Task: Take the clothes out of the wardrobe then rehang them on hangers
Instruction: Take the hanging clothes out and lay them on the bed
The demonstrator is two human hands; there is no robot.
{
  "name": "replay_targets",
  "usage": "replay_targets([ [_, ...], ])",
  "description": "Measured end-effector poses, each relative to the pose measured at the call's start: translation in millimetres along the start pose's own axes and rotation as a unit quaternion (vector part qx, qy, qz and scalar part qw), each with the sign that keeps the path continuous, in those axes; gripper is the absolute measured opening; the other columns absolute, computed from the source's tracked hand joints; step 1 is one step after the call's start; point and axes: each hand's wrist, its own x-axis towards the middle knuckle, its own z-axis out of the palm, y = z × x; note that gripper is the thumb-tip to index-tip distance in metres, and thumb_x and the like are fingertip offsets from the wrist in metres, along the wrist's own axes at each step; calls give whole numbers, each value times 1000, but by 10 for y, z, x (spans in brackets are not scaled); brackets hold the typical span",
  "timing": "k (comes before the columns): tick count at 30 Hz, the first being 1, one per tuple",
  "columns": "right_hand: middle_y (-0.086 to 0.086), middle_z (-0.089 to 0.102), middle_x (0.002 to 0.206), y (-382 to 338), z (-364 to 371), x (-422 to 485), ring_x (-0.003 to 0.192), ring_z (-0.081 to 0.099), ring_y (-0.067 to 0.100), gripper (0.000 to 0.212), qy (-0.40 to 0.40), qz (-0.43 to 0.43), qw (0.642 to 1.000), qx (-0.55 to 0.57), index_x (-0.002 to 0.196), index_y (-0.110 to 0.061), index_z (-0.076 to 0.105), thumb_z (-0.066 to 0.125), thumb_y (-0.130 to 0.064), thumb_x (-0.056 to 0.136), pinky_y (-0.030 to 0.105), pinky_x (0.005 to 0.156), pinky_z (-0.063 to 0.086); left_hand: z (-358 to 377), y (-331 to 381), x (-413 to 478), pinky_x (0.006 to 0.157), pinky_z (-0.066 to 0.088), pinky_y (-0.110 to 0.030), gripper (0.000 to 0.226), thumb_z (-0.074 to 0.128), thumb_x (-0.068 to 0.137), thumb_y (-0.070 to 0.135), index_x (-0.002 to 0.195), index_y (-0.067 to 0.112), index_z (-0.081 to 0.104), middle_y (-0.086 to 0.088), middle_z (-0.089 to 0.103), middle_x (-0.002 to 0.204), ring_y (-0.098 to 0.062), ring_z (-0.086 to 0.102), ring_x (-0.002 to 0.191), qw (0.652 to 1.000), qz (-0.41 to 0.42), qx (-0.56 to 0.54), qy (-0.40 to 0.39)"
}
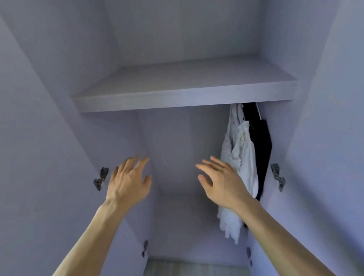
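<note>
The clothes hang at the far right of the wardrobe (173,151), under the shelf (185,95): a white garment (244,155) in front and a black garment (262,146) behind it, against the right wall. We judge both light and limp. The white one looks ruffled and thin, so it will sag and slide if taken by the cloth alone. It is better to grasp high up, at the shoulders or the hanger, and lift it off.

Our left hand (128,180) is spread and holds nothing, near the left wall. Our right hand (221,182) is also spread and empty, just beside the white garment. We cannot tell whether it touches the cloth.

The shelf's front edge hides the rail and the hanger hooks, so we cannot see how the clothes are hung. Our right forearm covers part of the white garment. The black garment is mostly hidden, and there may be more pieces behind.
</note>
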Motion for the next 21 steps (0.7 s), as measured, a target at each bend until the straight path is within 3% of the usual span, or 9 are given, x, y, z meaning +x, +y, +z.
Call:
replay_targets([
  [7, -3, 50, 149, 424, -152, -257, 148, 31, 19, 41, 37, 108, 993, -29, 141, -25, 54, 50, -32, 102, 39, 118, 29, 217, 360, 598, 121, 19, -48, 62, 55, 97, 35, 154, 29, 32, -7, 17, 164, -28, 20, 148, 994, 113, -3, 9],
  [13, -7, 43, 153, 749, -163, -185, 148, 26, 15, 49, 14, 189, 982, -23, 149, -27, 40, 46, -39, 103, 35, 113, 33, 189, 587, 1228, 119, 13, -60, 75, 61, 93, 35, 158, 28, 23, -10, 4, 166, -35, 9, 152, 973, 181, -14, 146],
  [17, -2, 45, 152, 969, -142, 116, 141, 37, 22, 55, -7, 228, 974, 16, 153, -25, 31, 45, -42, 102, 40, 106, 41, 95, 635, 1749, 118, 7, -61, 78, 52, 95, 45, 160, 31, 11, -8, 0, 167, -35, 6, 153, 959, 188, 4, 214],
  [21, 2, 37, 158, 1268, -145, 646, 141, 40, 25, 63, -39, 250, 966, 50, 156, -22, 22, 43, -46, 102, 40, 111, 38, 77, 623, 2170, 119, 8, -62, 72, 34, 98, 54, 160, 33, 4, -4, 0, 168, -31, 5, 154, 957, 167, 20, 237],
])
